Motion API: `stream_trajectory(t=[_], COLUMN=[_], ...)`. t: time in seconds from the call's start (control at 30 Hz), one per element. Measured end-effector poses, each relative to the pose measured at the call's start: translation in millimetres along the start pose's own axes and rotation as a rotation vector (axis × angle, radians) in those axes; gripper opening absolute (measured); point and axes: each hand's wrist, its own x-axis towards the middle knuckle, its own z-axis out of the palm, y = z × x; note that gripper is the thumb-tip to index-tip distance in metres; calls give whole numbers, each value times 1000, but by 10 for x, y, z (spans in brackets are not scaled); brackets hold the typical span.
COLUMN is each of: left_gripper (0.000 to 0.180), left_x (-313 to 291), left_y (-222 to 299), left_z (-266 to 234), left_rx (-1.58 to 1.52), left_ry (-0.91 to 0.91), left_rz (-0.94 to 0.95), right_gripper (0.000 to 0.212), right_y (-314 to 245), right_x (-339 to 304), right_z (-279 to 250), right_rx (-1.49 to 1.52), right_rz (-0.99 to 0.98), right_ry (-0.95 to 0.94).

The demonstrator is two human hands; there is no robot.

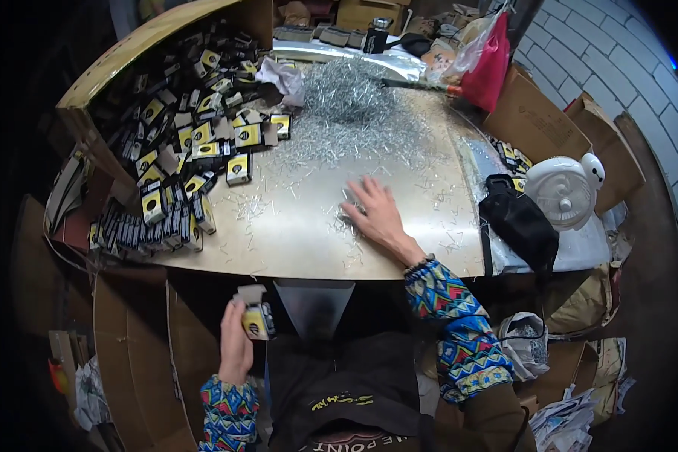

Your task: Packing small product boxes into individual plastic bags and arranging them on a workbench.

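Observation:
My left hand [235, 346] is closed around a small yellow-and-black box [256, 322], held below the table's front edge. The box has its pale flap standing up; its inside is hard to see. My right hand [378, 217] lies palm down on the metal tabletop [301, 200], fingers spread, over a few scattered thin metal pins. Farther back rises a large heap of the same silvery pins [346, 94]. Just right of the held box, a grey metal chute [313, 305] slopes down from the table's edge.
Many yellow-and-black boxes [203, 135] pile up at the left behind a cardboard wall [113, 75], some in rows. On the right are a black pouch [516, 218], a white fan [565, 192] and a cardboard box [539, 117]. A red bag [487, 68] hangs at the back right.

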Motion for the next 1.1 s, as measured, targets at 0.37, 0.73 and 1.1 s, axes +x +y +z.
stream_trajectory(t=[0.37, 0.73, 1.1], left_gripper=[24, 30, 74], left_x=[-299, -535, -705], left_y=[-1083, -1038, -1343], left_z=[91, 218, 158], left_rx=[223, -66, 984], left_ry=[-144, -47, -104], left_rz=[-458, -498, 242], right_gripper=[48, 31, 27], right_y=[-1214, -1333, -1406], right_x=[-694, -1094, -1894], right_z=[231, -409, 122], right_rx=[83, 668, 405], right_rz=[-109, 36, -296], right_ry=[-46, -208, -438])
